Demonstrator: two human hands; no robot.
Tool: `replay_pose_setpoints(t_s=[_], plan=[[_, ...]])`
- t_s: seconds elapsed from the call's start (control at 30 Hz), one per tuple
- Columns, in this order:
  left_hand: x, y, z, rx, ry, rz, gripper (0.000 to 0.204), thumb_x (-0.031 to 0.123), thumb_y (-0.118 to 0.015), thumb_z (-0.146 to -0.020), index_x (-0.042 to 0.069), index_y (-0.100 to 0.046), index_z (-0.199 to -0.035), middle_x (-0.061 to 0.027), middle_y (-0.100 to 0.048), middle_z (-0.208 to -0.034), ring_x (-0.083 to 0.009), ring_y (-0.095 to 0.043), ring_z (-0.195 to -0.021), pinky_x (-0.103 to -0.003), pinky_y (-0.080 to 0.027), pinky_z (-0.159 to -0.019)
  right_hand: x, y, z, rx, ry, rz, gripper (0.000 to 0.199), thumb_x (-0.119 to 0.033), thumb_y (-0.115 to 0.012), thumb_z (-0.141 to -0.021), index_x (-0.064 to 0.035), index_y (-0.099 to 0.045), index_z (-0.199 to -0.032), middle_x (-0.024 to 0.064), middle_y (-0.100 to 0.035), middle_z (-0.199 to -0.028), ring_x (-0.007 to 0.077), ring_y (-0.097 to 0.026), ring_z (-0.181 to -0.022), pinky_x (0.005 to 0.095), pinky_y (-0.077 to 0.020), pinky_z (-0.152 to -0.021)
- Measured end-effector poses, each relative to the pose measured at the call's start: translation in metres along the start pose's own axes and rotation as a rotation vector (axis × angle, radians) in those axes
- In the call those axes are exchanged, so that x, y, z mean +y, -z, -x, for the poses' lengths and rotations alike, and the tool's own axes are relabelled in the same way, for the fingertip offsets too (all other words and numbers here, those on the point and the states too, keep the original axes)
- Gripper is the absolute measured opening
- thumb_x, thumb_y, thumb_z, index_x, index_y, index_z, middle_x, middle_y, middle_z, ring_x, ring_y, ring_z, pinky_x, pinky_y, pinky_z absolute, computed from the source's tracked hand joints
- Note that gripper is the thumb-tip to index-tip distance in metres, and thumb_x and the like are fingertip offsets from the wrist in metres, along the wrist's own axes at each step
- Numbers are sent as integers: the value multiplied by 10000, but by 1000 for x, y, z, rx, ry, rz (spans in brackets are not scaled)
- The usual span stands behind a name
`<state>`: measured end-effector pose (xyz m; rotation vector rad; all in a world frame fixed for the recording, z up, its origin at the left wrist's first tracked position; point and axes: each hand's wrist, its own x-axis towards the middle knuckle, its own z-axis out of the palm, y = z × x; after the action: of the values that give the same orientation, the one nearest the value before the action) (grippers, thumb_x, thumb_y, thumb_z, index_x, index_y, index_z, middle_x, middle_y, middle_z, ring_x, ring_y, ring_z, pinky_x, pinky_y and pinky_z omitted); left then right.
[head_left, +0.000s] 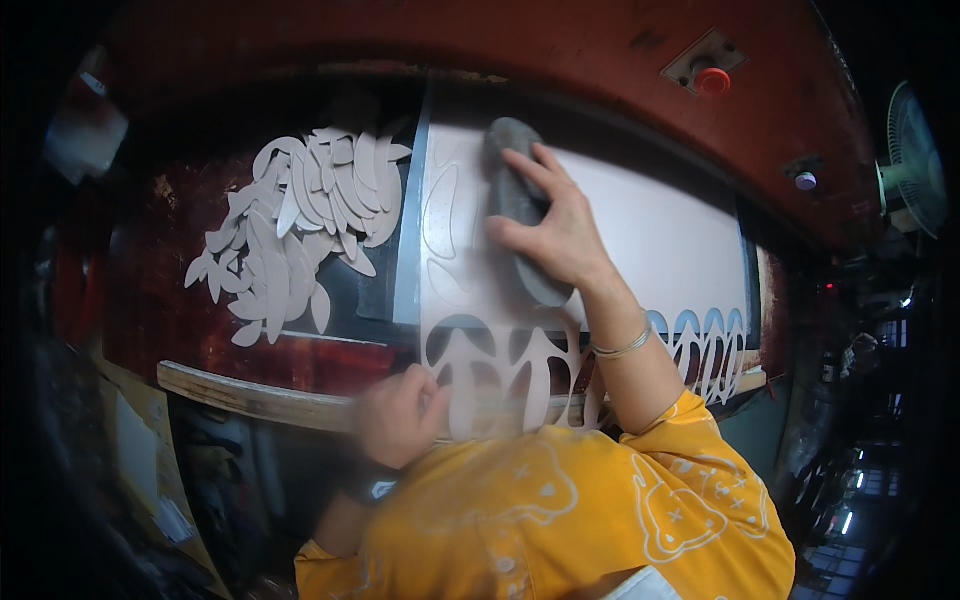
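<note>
Pressing down on a dark grey cutting die (520, 205), the right hand (560, 230) lies flat over its lower half, fingers spread along the top and thumb wrapped round the near side; a grasp from above, not a closed fist. Die sits lengthwise on a pale sheet (660, 230), near that sheet's left edge. Faint curved outlines mark the sheet just left of the die. Thin bracelet (622, 348) on the right wrist, yellow sleeve (700, 480) below it.

Left hand (400, 415) is low in the view, at the near edge of the sheet, well apart from the die. Fingers curled, seemingly pinching the cut-out leftover strip (500, 370), but the hand is blurred, so the grip cannot be told for certain. Dark wristband or watch (370, 485) on that wrist.

Leftover strip runs along the near edge of the sheet, full of pointed openings, continuing to the right (710, 350) past the right forearm.

Pile of pale, leaf-shaped cut pieces (300, 225) lies on the dark reddish bed (150, 290) to the left, apart from both hands. Wooden rail (250, 395) edges the bed nearer the person. Red button (712, 80) on the machine housing above; fan (915, 160) at far right.
</note>
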<state>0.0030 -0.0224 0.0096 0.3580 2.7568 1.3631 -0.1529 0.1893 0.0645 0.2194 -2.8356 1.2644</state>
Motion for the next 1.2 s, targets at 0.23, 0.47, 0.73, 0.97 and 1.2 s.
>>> replay_pose_setpoints(t_s=[0.23,0.47,0.73,0.97,1.2], plan=[[-1,0,-2,2,-28,-6,202,125,-688,-764,53,-507,-714,-78,-549,-588,-245,-578,-513,-330,-443,-489,14,0,8,54,-30,367,733,-329,-710,-609,-95,-536,-1281,287,-296,-1419,454,-319,-1271,486,-314,-1039],[-2,-1,-2,-2,-54,-38,211,126,-692,-756,55,-502,-701,-70,-547,-586,-246,-580,-522,-338,-446,-498,10,-1,14,52,-44,380,708,-320,-733,-638,-100,-534,-1281,269,-304,-1423,443,-322,-1273,479,-299,-1051],[-7,0,0,25,-114,34,206,105,-706,-764,36,-520,-709,-78,-562,-579,-213,-581,-482,-287,-449,-464,101,116,51,623,123,220,504,-228,-651,-838,-54,-491,-1284,147,-478,-1315,293,-402,-1265,386,-303,-1057],[-9,-8,2,77,-48,71,199,177,-700,-773,54,-555,-713,-95,-588,-581,-254,-607,-516,-334,-464,-486,153,284,88,1538,11,339,706,-395,-562,-884,62,-312,-1361,288,-317,-1395,391,-303,-1301,430,-251,-1081],[-8,-12,7,185,-84,-3,218,204,-687,-794,60,-544,-715,-105,-587,-594,-286,-607,-543,-358,-458,-499,161,319,105,1496,-139,230,728,-398,-482,-934,50,-176,-1420,263,-261,-1447,360,-314,-1318,396,-286,-1074]])
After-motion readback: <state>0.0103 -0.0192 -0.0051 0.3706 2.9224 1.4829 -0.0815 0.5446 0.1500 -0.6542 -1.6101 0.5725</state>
